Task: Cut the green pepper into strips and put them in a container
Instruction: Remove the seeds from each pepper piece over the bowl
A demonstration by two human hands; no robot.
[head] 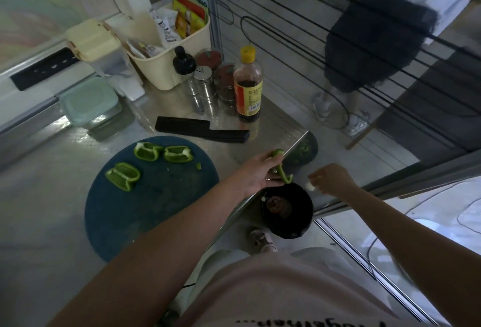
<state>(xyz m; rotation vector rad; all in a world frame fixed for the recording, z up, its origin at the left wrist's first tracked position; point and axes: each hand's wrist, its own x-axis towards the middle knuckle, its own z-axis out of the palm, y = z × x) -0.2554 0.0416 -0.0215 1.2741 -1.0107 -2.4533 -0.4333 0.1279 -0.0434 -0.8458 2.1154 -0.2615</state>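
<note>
Three green pepper pieces [145, 160] lie cut side up on the round dark blue cutting board [156, 209]. My left hand [257, 173] grips a fourth green pepper piece [282, 170] past the counter's right edge, above the black bin [307, 212] on the floor. My right hand [331, 179] pinches a small white bit of pepper core [309, 186] over the same bin. A black knife [201, 132] lies on the counter behind the board.
Behind the board stand a dark sauce bottle with a yellow cap [247, 84], metal shakers [205, 87], spice jars [225, 84] and a cream basket of packets [166, 45]. A green-lidded container [88, 102] sits at the left. A person stands beyond the glass [377, 40].
</note>
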